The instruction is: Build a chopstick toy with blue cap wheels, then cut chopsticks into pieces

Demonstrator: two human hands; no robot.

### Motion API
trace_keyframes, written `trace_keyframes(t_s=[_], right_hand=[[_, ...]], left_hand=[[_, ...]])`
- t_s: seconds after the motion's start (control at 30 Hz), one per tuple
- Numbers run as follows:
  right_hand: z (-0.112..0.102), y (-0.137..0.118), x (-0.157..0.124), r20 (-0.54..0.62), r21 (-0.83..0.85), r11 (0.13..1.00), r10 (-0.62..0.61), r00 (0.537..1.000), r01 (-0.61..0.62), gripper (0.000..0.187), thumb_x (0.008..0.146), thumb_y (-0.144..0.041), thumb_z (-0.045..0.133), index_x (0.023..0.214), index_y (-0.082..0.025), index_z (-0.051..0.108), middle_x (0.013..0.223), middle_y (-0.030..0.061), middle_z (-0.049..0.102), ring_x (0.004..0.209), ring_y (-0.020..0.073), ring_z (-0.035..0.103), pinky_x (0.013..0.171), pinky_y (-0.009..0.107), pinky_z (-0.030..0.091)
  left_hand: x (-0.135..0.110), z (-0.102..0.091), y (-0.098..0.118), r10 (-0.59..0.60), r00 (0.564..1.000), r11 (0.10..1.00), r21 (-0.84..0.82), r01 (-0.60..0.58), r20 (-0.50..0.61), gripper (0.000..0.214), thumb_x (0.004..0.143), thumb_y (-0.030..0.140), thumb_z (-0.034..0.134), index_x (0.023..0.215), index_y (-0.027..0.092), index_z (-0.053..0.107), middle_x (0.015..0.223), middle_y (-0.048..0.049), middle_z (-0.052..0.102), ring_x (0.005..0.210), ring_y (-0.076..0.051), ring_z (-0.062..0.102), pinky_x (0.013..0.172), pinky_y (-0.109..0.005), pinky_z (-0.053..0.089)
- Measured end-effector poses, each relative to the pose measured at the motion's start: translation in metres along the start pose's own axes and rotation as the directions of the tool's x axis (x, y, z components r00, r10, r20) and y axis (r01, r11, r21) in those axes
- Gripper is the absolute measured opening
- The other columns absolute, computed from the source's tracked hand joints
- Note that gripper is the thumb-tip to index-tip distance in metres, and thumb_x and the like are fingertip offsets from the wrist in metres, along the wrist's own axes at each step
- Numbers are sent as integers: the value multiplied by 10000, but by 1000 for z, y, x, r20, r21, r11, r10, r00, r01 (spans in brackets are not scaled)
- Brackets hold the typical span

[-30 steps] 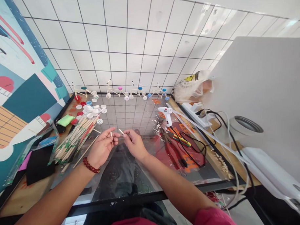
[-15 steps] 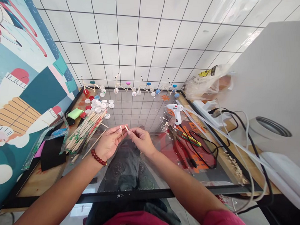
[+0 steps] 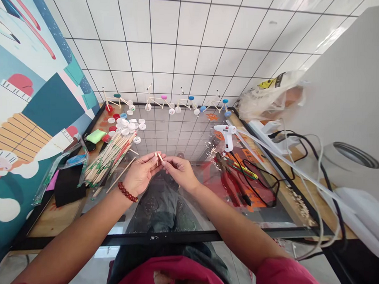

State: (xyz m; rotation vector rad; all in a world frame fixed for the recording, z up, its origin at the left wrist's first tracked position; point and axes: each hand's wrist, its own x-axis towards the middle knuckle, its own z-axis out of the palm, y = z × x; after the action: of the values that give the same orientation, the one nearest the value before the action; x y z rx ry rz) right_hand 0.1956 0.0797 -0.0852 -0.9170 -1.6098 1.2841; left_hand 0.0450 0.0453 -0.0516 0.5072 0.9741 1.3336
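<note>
Two short, pale wooden stick pieces, slim and straight with blunt ends, are between the hands above the near middle of the table. The left hand [image 3: 141, 171] pinches one stick piece [image 3: 156, 155] upright in its fingertips; the right hand [image 3: 180, 170] grips the other stick piece [image 3: 160, 158], tilted, between thumb and finger. Whether the two tips touch is too small to tell.

Below, the glossy, see-through tabletop [image 3: 183, 137], edged in black, mirrors the grid of the white tiled wall [image 3: 165, 25]. A colourful illustrated panel [image 3: 32, 91] stands at the left.

Slender wooden skewers [image 3: 109, 160] lie bundled beside round plastic bottle caps [image 3: 124, 124]. On the right are a smooth white glue gun [image 3: 226, 135], red-handled pliers [image 3: 230, 185] and a crinkled, translucent plastic bag [image 3: 265, 99].
</note>
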Motion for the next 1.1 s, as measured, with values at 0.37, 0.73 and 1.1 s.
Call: trace_keyframes(t_s=[0.37,0.73,1.1], right_hand=[[-1,-2,-4,34,-170,974,-149,988,153,183,881,-368,656,891,-223,768,804,23,734,698,151,634,681,289,501],[-10,10,-1,70,-408,825,-399,914,391,597,819,-306,767,1372,-265,547,1083,67,574,945,203,589,885,392,551],[-15,15,0,160,-379,807,-425,891,453,537,837,-259,720,1356,-309,594,1084,56,493,1019,195,556,929,375,529]], left_hand=[[2,-1,-1,-46,999,997,54,47,-20,133,733,105,803,852,119,746,921,-95,777,860,-157,717,868,-300,557],[-2,0,4,-88,996,991,101,86,14,77,795,109,743,850,114,690,802,-102,765,850,-210,751,758,-296,565],[-3,-3,1,-94,989,973,223,66,117,216,708,227,840,865,119,739,817,-100,760,829,-206,732,764,-301,544]])
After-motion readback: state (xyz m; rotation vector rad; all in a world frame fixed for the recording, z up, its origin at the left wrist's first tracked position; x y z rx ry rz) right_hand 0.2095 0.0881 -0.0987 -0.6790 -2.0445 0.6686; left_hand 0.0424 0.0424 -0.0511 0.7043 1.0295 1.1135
